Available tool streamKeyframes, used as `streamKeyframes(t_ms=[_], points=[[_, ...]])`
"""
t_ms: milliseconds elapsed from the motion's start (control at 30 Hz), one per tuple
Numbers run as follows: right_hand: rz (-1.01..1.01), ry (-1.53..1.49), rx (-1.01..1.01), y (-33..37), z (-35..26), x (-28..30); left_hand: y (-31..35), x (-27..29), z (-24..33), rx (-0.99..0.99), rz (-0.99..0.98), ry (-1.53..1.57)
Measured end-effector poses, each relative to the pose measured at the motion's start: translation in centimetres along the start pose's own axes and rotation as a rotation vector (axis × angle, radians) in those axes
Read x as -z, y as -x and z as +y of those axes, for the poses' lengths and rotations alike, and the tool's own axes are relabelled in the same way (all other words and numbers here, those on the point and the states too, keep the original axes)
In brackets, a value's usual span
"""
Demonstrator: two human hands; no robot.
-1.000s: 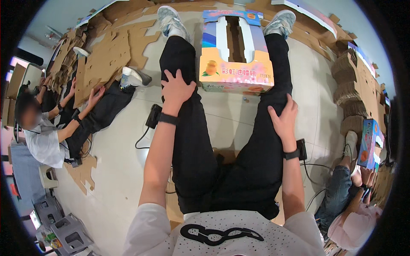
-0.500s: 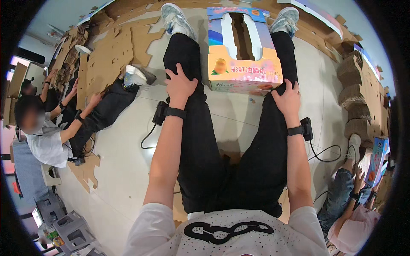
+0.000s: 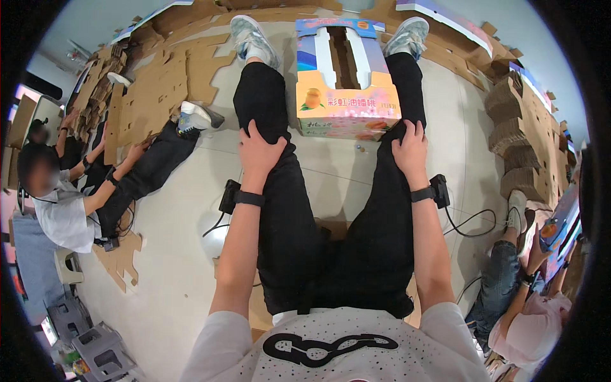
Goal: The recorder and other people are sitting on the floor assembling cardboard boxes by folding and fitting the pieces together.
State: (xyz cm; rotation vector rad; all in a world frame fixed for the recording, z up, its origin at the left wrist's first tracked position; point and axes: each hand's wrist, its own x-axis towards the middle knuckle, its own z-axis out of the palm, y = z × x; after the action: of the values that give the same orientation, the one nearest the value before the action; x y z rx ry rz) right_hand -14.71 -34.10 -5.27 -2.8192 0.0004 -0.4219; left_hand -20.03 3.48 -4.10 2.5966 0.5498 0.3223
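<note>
My left hand (image 3: 261, 154) lies on my left knee, palm down, its fingers apart and nothing in it. On my right knee rests my right hand (image 3: 410, 153), also empty, with the fingers stretched out over the black trouser leg. A printed cardboard fruit carton (image 3: 348, 99) stands on the floor between my lower legs, just beyond both hands and touched by neither. It is orange, blue and pink, with a peach picture on the near side. A long slot between white-edged flaps runs along its top, showing a dark brown inside.
Flat brown cardboard sheets (image 3: 153, 83) lie at the left, where a seated person (image 3: 63, 210) handles them. Stacked cardboard blanks (image 3: 509, 137) stand at the right. Another person (image 3: 531, 325) there holds a colourful carton (image 3: 560, 232). Grey plastic stools (image 3: 105, 350) sit at lower left.
The view has shifted slightly. My left hand has slid a little toward me on the knee, its fingers closer together. The person at right has tilted their carton. The carton before me stays put.
</note>
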Motion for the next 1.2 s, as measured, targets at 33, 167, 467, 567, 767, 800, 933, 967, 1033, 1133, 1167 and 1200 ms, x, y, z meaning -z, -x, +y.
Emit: streamKeyframes(t_ms=[33,167,467,567,767,800,933,967,1033,1133,1167,1200], points=[[0.005,0.004,-0.004,0.0,0.5,-0.1,0.0,0.4,0.3,0.017,-0.025,-0.017],[0.113,-0.108,0.012,0.5,1.6,-0.2,0.4,0.6,0.7,0.037,-0.076,-0.050],[0.015,-0.008,-0.048,-0.4,-0.8,1.7,-0.3,0.0,-0.4,-0.006,-0.068,-0.015],[0.031,0.047,-0.021,-1.1,0.0,0.5,-1.1,0.7,0.8,0.037,-0.177,-0.044],[0.025,-0.040,-0.038,-1.1,-0.3,0.9,-0.8,0.8,1.8,-0.041,-0.066,-0.156],[0.030,-0.089,-0.027,-1.1,-0.4,1.2,-0.9,0.6,2.1,-0.039,-0.065,-0.157],[0.014,-0.106,0.068,-2.4,-0.1,2.6,-2.1,1.5,4.5,-0.541,0.050,-0.143],[-0.030,-0.261,0.199,-3.5,0.8,2.6,-2.9,1.7,5.1,-0.693,0.043,-0.058],[-0.088,-0.411,0.385,-5.6,1.5,2.7,-4.2,2.1,7.0,-0.732,-0.058,-0.114],[-0.155,-0.388,0.439,-8.3,-0.5,4.9,-6.0,1.8,8.6,-0.755,-0.262,-0.172],[-0.184,-0.340,0.521,-9.3,-1.2,4.9,-6.7,1.0,8.5,-0.791,-0.274,-0.144],[-0.213,-0.292,0.603,-10.2,-1.8,4.5,-7.2,0.2,8.2,-0.825,-0.287,-0.117]])
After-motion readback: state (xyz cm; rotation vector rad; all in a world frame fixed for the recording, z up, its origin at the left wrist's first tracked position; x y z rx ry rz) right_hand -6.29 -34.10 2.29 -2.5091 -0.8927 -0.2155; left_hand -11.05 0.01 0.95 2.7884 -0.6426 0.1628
